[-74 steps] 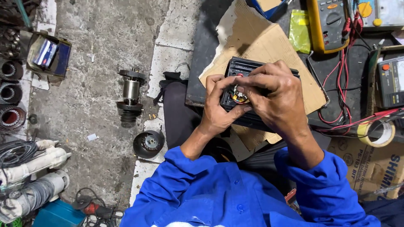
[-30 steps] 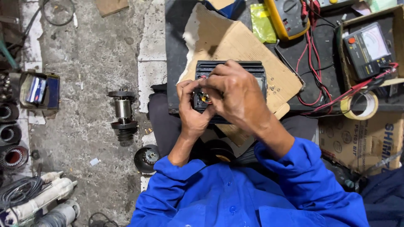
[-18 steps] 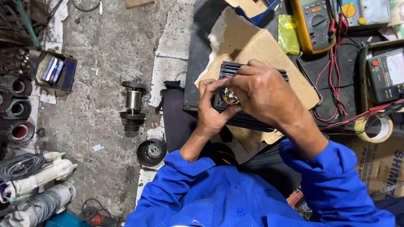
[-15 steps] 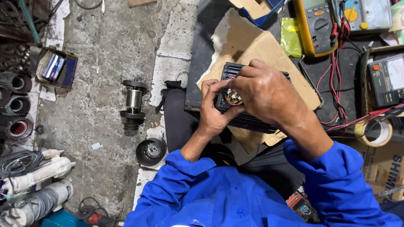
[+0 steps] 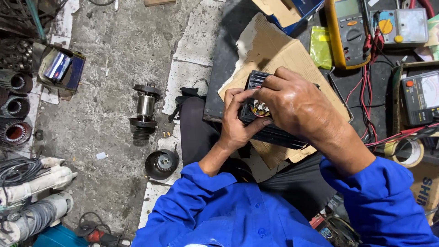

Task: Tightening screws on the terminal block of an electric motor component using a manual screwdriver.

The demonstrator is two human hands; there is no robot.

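the right hand [image 5: 297, 107] hides most of the black motor housing [image 5: 274, 132]; fingertip contact on the wiring is too small to tell.

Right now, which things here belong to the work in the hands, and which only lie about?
In hand: black motor, held by left hand and right hand; cardboard under it.
Lying about: rotor, black cap, yellow meter, tape roll.

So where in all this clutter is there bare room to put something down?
The widest bare patch is the concrete floor between the open box and the motor rotor. Cardboard above the hands is bare too. It is crowded at right, with meters and red leads, and where the left hand and right hand grip the black unit.
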